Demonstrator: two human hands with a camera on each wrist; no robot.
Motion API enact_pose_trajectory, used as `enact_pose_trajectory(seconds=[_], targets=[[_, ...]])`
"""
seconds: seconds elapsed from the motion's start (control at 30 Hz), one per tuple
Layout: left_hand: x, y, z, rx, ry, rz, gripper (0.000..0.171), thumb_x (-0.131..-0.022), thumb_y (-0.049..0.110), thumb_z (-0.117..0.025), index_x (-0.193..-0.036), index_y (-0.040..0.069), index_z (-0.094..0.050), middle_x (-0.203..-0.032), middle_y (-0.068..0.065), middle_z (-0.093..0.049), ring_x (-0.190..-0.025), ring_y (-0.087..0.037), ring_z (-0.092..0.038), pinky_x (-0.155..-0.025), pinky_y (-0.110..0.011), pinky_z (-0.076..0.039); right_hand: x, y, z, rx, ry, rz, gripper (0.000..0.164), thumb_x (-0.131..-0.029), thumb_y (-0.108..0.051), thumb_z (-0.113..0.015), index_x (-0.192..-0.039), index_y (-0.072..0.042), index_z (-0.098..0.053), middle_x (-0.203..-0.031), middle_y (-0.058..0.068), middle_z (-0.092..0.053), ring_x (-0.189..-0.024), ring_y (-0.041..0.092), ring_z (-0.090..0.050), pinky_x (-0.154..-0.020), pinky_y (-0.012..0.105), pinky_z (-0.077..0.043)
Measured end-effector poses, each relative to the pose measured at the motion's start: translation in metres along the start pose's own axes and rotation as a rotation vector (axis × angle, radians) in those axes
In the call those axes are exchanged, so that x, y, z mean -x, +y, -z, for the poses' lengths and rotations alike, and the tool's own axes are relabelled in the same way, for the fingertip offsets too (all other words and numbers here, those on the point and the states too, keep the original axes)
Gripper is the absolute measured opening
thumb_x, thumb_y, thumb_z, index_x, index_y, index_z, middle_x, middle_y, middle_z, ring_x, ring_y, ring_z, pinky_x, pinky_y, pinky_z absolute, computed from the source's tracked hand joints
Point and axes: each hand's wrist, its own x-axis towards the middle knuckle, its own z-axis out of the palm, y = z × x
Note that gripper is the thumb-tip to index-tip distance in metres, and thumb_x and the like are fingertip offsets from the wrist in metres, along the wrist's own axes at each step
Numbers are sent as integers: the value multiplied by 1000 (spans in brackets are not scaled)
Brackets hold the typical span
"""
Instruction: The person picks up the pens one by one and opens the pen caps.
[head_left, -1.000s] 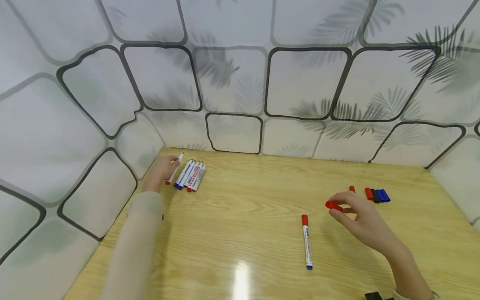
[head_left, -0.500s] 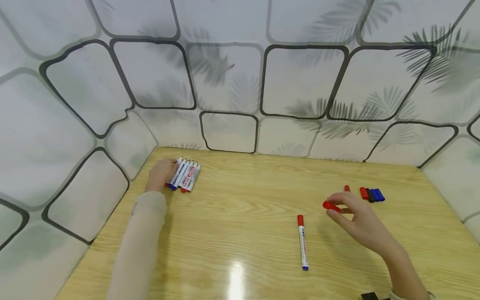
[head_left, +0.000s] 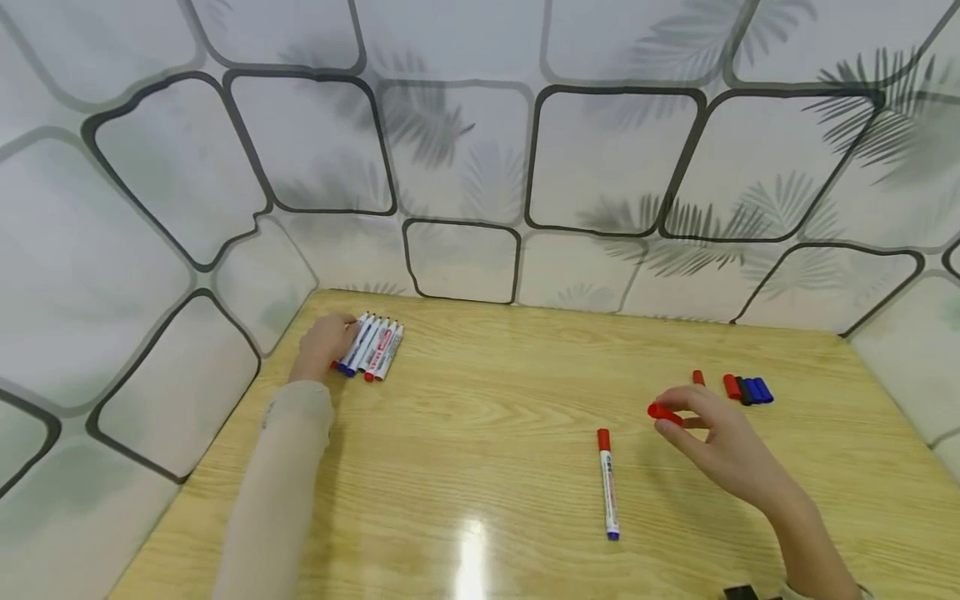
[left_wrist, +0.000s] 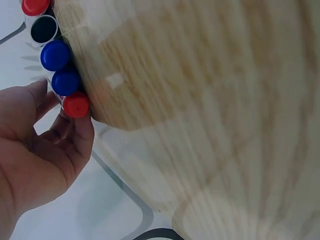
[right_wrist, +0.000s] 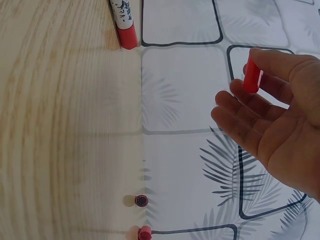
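At the far left of the table, my left hand (head_left: 322,342) holds a white marker with a red end (left_wrist: 76,105) between fingers and thumb, up against a row of uncapped white markers (head_left: 381,350). Their blue, red and dark ends face me, tips pointing to the wall. The hand hides most of the held marker in the head view. On the right, my right hand (head_left: 720,442) pinches a red marker cap (right_wrist: 252,77) between thumb and index finger, above the table. A marker with a red cap (head_left: 608,479) and blue end lies left of this hand.
Behind the right hand, red, black and blue caps (head_left: 752,390) lie side by side, with another red cap (head_left: 698,377) to their left. A patterned wall covering (head_left: 465,262) borders the wooden table (head_left: 480,417) at the back and left.
My left hand has moved slightly right, bringing its marker from a small gap to right beside the row. The right hand stays in place with the red cap.
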Motion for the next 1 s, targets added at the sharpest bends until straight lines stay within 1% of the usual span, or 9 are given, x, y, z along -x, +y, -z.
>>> enact_pose_trajectory(seconds=[0.2, 0.4, 0.57, 0.83, 0.93, 1.0], targets=[[2, -2, 4, 27, 23, -13, 49, -106, 30, -34, -143, 0, -48, -144, -27, -47, -132, -46, -44, -105, -62, -36, 2, 1, 1, 13, -5, -15, 26, -88, 2, -72, -111, -9, -66, -106, -2, -66, -98, -4, -57, -77, 19, -54], [3, -4, 5, 38, 30, -23, 51, -106, 31, -34, -144, -1, -46, -144, -27, -47, -132, -46, -44, -106, -61, -36, 2, 3, 2, 40, -4, -19, 25, -88, 1, -72, -111, -8, -66, -107, -1, -65, -95, -4, -58, -76, 19, -54], [6, -6, 7, 33, 25, -45, 52, -106, 31, -34, -144, -3, -45, -144, -28, -46, -132, -46, -43, -107, -60, -35, 2, 2, 3, 31, -8, -18, 24, -89, 0, -71, -111, -8, -66, -107, -1, -66, -96, -4, -58, -76, 20, -54], [14, -5, 11, 54, 0, -83, 56, -107, 32, -34, -150, -5, -35, -149, -31, -38, -137, -48, -35, -112, -59, -29, 2, 0, 2, 16, -7, -12, 26, -88, 1, -72, -111, -10, -66, -105, -2, -66, -96, -2, -58, -76, 21, -55], [18, -4, 13, 54, -7, -88, 61, -107, 36, -32, -153, -4, -27, -151, -34, -32, -140, -51, -28, -113, -61, -25, 2, -1, 3, 17, -3, -4, 27, -88, 1, -73, -111, -10, -67, -105, -1, -67, -96, -1, -58, -75, 22, -55], [21, -3, 14, 43, -20, -83, 64, -108, 39, -31, -156, -2, -21, -152, -37, -26, -141, -54, -22, -113, -64, -22, 2, -2, 3, 20, -4, -10, 26, -88, 1, -73, -111, -10, -67, -105, -2, -67, -96, -1, -58, -75, 23, -55]])
